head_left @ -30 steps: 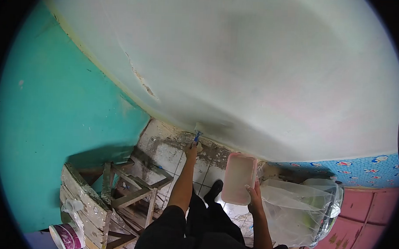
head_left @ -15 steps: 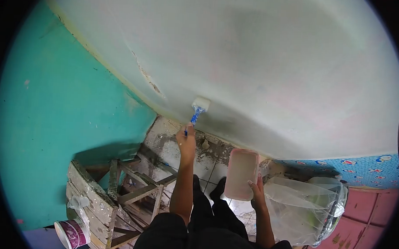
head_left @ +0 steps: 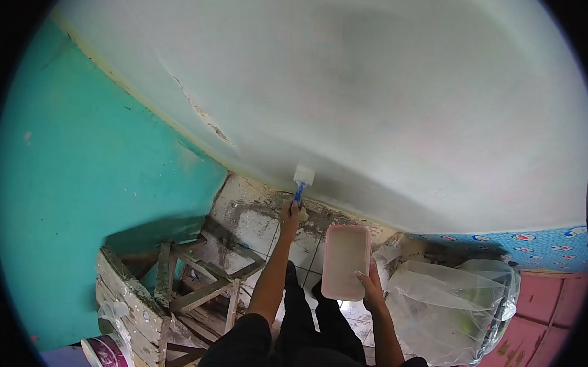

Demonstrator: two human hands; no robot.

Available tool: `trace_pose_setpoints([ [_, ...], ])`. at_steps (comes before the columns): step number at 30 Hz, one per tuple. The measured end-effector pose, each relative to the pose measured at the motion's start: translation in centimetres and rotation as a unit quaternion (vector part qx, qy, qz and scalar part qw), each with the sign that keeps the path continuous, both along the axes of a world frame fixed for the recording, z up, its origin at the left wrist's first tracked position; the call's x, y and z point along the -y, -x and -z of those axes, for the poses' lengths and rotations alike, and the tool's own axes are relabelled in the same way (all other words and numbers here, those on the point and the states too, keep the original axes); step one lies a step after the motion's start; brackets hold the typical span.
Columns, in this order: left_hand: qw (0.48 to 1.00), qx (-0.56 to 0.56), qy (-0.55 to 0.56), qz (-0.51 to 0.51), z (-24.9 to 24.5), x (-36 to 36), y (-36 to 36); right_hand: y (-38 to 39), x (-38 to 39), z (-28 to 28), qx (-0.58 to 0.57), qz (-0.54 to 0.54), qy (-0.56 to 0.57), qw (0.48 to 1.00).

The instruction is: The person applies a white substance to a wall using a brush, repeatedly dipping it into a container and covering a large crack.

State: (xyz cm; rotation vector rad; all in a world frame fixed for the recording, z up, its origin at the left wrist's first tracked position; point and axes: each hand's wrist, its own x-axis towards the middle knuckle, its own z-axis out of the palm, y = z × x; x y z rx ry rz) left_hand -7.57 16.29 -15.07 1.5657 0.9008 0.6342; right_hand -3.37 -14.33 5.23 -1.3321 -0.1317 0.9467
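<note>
My left hand [head_left: 291, 214] is closed round the blue handle of a paintbrush [head_left: 299, 191]. The brush's whitish bristles lie against the lower part of the white wall [head_left: 400, 103], below and to the right of a crack [head_left: 210, 125] in the plaster. In my right hand [head_left: 372, 289] is a pink-rimmed plastic tub [head_left: 346, 263], gripped by its right side with the thumb over the rim. Pale paint-like liquid shows inside the tub, which is held above the tiled floor in front of my legs.
A teal wall [head_left: 107, 157] meets the white one at the left corner. A paint-spattered wooden stand [head_left: 134, 301] and a purple-and-white bucket [head_left: 106, 355] are at lower left. Plastic sheeting [head_left: 432, 305] covers something at right, beside pink panels [head_left: 541, 328]. Debris lies along the wall's foot.
The brush and my left hand have moved down and slightly right along the wall. The tub in my right hand has shifted a little left.
</note>
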Motion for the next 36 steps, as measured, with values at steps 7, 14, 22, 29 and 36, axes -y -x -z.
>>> trace_pose_setpoints([
  [7, 0.996, -0.077, 0.035, -0.019, 4.6, 1.2, 0.1, 0.1, 0.5, -0.2, -0.006, -0.001, 0.009, 1.0],
  [14, 0.996, 0.014, 0.049, -0.069, -12.5, 1.4, -1.9, -0.2, 0.5, -1.1, -0.002, 0.011, -0.001, 1.0],
  [22, 0.978, 0.177, 0.105, -0.025, -23.7, 0.6, 1.4, 0.3, 0.8, -0.2, -0.016, 0.024, 0.01, 1.0],
  [29, 0.979, 0.149, 0.136, 0.012, -9.9, -2.0, -0.8, 2.0, 1.3, 4.3, -0.013, 0.035, 0.01, 0.999],
  [36, 0.993, 0.046, 0.102, 0.024, 15.0, -3.3, -1.5, 4.0, 1.1, 10.3, -0.03, 0.038, 0.015, 0.999],
])
